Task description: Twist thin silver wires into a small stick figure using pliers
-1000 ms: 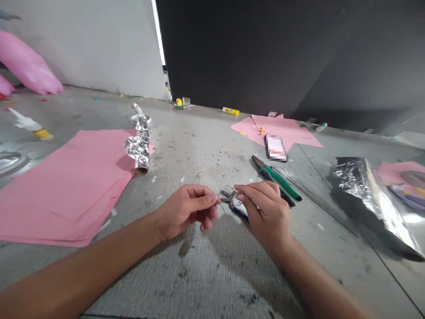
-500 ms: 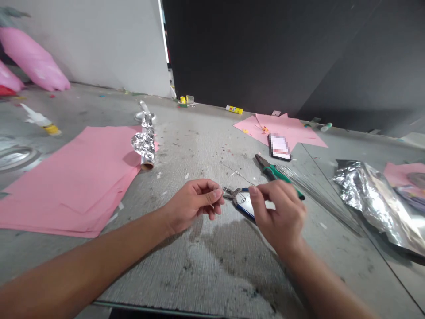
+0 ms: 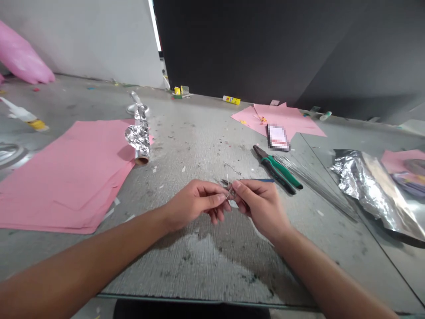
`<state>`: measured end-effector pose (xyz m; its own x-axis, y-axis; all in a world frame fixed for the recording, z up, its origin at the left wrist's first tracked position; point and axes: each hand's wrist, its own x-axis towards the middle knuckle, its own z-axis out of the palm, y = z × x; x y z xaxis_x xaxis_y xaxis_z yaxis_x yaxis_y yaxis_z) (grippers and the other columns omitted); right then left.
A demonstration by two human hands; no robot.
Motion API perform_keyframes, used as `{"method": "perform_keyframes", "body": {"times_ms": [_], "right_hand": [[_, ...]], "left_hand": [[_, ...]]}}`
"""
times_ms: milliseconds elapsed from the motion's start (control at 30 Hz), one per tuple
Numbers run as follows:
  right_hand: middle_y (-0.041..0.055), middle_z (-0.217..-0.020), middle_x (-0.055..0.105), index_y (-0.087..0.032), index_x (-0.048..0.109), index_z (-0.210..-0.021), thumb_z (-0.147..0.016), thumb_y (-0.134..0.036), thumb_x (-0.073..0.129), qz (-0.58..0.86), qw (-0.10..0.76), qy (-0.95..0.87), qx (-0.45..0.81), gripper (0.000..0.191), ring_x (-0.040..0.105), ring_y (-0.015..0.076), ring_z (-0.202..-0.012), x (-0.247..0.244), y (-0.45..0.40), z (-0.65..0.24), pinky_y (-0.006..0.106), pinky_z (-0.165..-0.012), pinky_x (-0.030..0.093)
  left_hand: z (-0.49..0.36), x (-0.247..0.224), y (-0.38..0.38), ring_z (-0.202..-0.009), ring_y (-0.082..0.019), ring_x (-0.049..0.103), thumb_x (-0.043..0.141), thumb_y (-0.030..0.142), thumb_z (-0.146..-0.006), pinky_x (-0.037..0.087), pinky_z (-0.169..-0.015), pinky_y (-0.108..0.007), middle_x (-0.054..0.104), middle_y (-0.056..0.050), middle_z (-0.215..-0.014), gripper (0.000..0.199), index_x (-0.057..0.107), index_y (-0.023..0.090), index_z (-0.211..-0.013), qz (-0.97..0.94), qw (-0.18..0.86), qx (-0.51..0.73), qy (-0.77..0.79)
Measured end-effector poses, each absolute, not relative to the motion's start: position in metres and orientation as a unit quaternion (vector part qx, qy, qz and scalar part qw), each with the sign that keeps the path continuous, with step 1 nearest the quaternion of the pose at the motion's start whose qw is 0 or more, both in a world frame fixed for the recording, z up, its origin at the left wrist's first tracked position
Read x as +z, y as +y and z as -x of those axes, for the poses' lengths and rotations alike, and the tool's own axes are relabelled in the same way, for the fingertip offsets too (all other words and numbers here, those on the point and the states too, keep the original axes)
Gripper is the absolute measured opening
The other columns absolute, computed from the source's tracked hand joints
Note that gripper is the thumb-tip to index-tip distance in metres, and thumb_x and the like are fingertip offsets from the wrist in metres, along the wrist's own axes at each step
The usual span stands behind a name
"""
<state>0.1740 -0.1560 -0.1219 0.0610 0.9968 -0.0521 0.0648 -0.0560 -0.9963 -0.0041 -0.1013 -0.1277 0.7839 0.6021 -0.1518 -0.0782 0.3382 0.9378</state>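
My left hand pinches a short piece of thin silvery wire between thumb and forefinger. From the right, my right hand pinches the same small wire piece, the two sets of fingertips almost touching. Behind my right hand lie blue-handled pliers, mostly hidden by it. Green-and-black pliers rest on the table just beyond, beside a bundle of thin straight wires. A short twisted wire lies a little beyond my fingers.
Pink paper sheets lie at left with a foil-wrapped roll on their edge. A glue bottle is far left. Further back are a phone, pink paper and a glue stick. Crumpled foil lies at right.
My right hand has moved left to meet my left hand and now grips the wire piece too, covering most of the blue-handled pliers. The view has shifted slightly.
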Motion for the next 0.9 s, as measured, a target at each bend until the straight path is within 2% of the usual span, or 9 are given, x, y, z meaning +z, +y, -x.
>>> {"method": "perform_keyframes", "body": {"times_ms": [100,267,533,700,900], "right_hand": [[-0.0053,-0.045,0.049,-0.016,0.065,-0.066,-0.087,-0.046,0.064,0.528,0.501,-0.446,0.521,0.036,0.037,0.0051,-0.039,-0.1222,-0.1555,-0.172,0.019,-0.036,0.025],[-0.0047,-0.046,0.051,-0.017,0.061,-0.06,-0.085,-0.042,0.068,0.503,0.515,-0.411,0.559,0.037,0.04,0.0047,-0.036,-0.1204,-0.1548,-0.1698,0.018,-0.032,0.026],[-0.0042,-0.046,0.053,-0.016,0.061,-0.06,-0.086,-0.04,0.067,0.498,0.514,-0.409,0.566,0.036,0.042,0.005,-0.035,-0.1213,-0.1553,-0.1693,0.017,-0.031,0.03],[-0.0043,-0.047,0.052,-0.017,0.061,-0.059,-0.086,-0.04,0.067,0.504,0.512,-0.418,0.556,0.036,0.042,0.0056,-0.036,-0.1228,-0.1543,-0.1695,0.018,-0.032,0.033],[-0.0031,-0.048,0.055,-0.017,0.064,-0.062,-0.086,-0.039,0.066,0.493,0.529,-0.425,0.544,0.033,0.046,0.007,-0.037,-0.116,-0.155,-0.1695,0.019,-0.032,0.037]], "left_hand": [[0.0032,-0.1283,-0.1008,-0.059,-0.011,0.063,0.068,0.03,-0.085,0.052,-0.053,-0.022,0.068,-0.004,-0.074,0.019,0.072,0.012,-0.08,-0.544,0.768,0.223,0.254],[0.0019,-0.1294,-0.1015,-0.057,-0.01,0.062,0.069,0.028,-0.084,0.053,-0.053,-0.022,0.068,-0.003,-0.074,0.016,0.07,0.013,-0.079,-0.55,0.758,0.227,0.267],[-0.0005,-0.1269,-0.1016,-0.056,-0.01,0.062,0.067,0.026,-0.085,0.053,-0.053,-0.023,0.067,-0.002,-0.072,0.016,0.067,0.012,-0.076,-0.568,0.741,0.227,0.277],[-0.0003,-0.1292,-0.1027,-0.057,-0.011,0.063,0.066,0.024,-0.085,0.054,-0.054,-0.024,0.067,-0.002,-0.073,0.011,0.066,0.013,-0.083,-0.577,0.727,0.245,0.281],[0.0003,-0.1201,-0.1076,-0.057,-0.01,0.059,0.067,0.021,-0.083,0.053,-0.055,-0.024,0.063,0.001,-0.065,0.011,0.065,0.014,-0.091,-0.632,0.647,0.308,0.295]]}}
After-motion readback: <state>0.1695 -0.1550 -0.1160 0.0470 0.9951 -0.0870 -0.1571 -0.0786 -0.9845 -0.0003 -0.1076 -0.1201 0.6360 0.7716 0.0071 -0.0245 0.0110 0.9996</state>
